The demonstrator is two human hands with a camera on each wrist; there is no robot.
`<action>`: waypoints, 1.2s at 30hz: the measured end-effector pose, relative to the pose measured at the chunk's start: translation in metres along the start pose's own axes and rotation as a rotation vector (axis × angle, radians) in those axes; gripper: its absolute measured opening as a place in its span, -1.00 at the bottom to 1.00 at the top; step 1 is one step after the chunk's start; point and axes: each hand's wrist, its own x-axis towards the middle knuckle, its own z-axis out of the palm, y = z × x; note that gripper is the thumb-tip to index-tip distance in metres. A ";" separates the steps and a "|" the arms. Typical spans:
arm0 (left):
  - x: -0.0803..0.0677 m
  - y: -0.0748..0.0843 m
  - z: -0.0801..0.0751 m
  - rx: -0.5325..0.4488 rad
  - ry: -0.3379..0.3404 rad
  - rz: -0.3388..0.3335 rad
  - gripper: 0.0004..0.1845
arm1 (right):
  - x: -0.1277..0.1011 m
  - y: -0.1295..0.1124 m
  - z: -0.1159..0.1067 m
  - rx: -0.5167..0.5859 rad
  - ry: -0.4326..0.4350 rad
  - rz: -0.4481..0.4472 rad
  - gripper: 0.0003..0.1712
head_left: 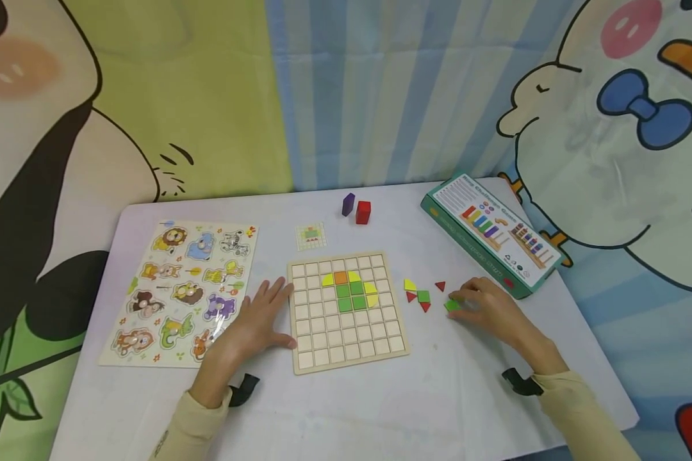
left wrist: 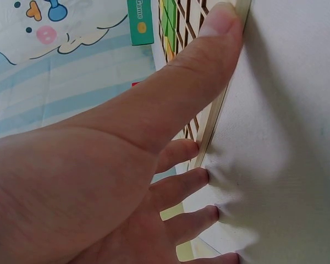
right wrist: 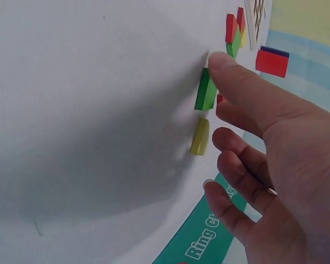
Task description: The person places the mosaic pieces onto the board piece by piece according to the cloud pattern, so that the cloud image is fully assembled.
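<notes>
Pinching green block (right wrist: 205, 91), right fingers (right wrist: 242, 80) | left fingers (left wrist: 198, 60) spread against gridded board (head_left: 334, 336) | white table (head_left: 427, 410) | cartoon-printed backdrop (head_left: 582, 166)

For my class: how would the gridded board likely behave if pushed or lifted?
The gridded board is probably stiff, being a flat, framed panel. Pushed, it should slide rather than roll, since it lies flat. Tilted, it might shed the coloured pieces, as nothing visible fastens them.
</notes>
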 end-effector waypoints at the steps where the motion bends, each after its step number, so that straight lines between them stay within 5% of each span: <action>1: 0.000 0.000 0.000 -0.001 0.004 0.000 0.24 | 0.001 0.000 0.001 -0.002 -0.008 -0.002 -0.56; 15: -0.001 -0.003 0.000 0.011 0.033 0.001 0.24 | 0.005 0.006 -0.006 -0.010 -0.141 0.021 -0.62; 29: 0.000 -0.001 0.003 -0.003 0.022 0.003 0.23 | 0.016 -0.005 0.004 -0.057 0.046 -0.124 -0.67; 36: -0.001 0.000 0.002 0.001 0.026 0.000 0.23 | 0.058 -0.045 -0.005 -0.037 0.084 -0.230 -0.68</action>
